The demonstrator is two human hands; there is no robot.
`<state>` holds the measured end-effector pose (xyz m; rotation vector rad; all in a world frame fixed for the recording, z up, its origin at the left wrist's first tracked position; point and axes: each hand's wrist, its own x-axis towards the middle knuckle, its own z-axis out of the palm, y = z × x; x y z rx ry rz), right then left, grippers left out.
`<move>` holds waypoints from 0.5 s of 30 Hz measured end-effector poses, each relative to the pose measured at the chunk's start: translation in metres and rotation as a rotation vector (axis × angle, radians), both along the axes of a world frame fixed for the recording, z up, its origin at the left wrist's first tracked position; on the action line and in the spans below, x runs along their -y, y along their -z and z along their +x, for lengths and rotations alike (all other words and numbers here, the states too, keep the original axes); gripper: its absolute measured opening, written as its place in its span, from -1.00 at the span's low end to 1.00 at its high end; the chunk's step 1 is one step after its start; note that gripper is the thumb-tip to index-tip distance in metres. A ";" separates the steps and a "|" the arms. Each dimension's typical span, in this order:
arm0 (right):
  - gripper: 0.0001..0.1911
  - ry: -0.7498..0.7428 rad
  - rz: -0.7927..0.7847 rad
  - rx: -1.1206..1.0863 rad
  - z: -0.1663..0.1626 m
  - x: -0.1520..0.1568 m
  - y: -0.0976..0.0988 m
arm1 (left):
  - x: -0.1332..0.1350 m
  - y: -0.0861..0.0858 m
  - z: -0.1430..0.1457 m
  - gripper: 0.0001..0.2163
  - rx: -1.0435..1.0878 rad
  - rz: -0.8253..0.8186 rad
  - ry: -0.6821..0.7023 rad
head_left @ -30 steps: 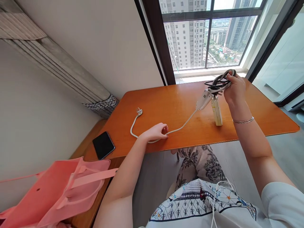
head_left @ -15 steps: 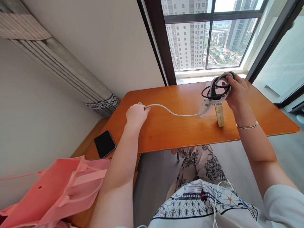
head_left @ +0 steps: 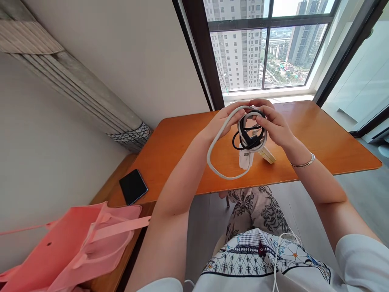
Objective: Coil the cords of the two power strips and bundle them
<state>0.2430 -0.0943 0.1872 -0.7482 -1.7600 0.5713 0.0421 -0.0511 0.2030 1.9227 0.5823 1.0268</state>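
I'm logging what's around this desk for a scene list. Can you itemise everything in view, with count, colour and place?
white cable: 1, white, looped from the hands down past the table's near edge
black cable: 1, black, coiled in the bundle between the hands
power strip: 1, cream, hanging under the bundle above the table
table: 1, orange-brown wood, by the window
phone: 1, black, on the lower wooden ledge, left
bag: 1, pink, bottom left
curtain: 1, grey, left wall
window: 1, dark frame, behind the table
bracelet: 1, silver, right wrist
left hand: holds the white cable
right hand: grips the bundle
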 end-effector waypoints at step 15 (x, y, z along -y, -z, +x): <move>-0.72 0.279 0.076 0.111 0.001 -0.001 -0.005 | 0.010 -0.001 -0.006 -0.50 -0.137 0.104 -0.020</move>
